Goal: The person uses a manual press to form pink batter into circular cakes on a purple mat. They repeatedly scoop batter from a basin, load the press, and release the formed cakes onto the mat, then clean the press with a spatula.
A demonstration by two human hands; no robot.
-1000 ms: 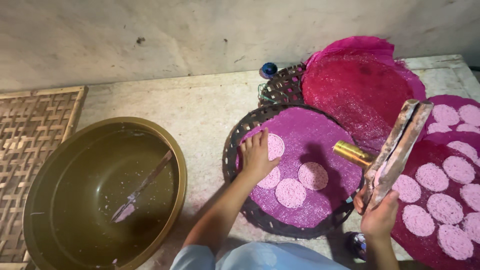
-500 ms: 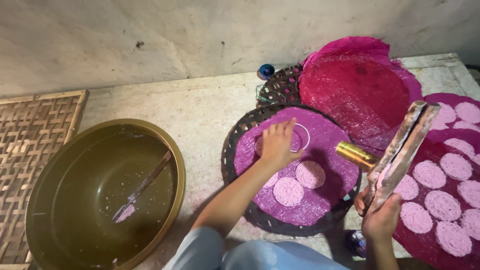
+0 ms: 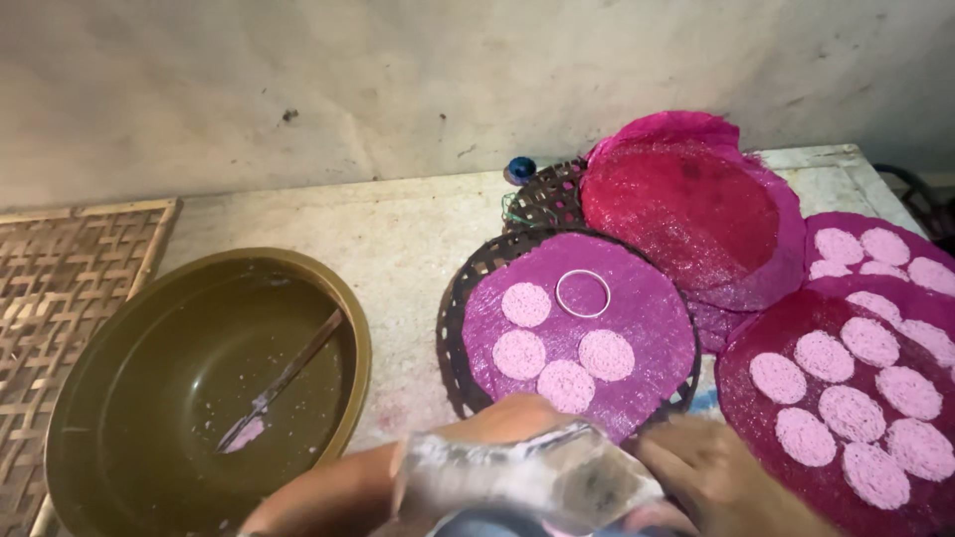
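Both my hands meet at the bottom edge on a silvery metal press (image 3: 517,479) smeared with white dough. My left hand (image 3: 502,416) lies along its top, and my right hand (image 3: 708,469) grips its right end. Just beyond them is a round woven tray (image 3: 453,318) covered with purple mesh (image 3: 647,318). Several flat pink discs (image 3: 525,304) lie on the mesh, with a thin white ring (image 3: 583,293) beside them.
A large olive bowl (image 3: 119,398) with a spoon (image 3: 284,380) in it stands at the left, next to a woven bamboo mat (image 3: 60,288). Red mesh trays (image 3: 686,209) are stacked at the back right. More pink discs (image 3: 844,410) cover trays at the right. A wall runs behind.
My left hand left the white ring on the purple mesh and drew back. The press, held upright at the right before, now lies low between both hands.
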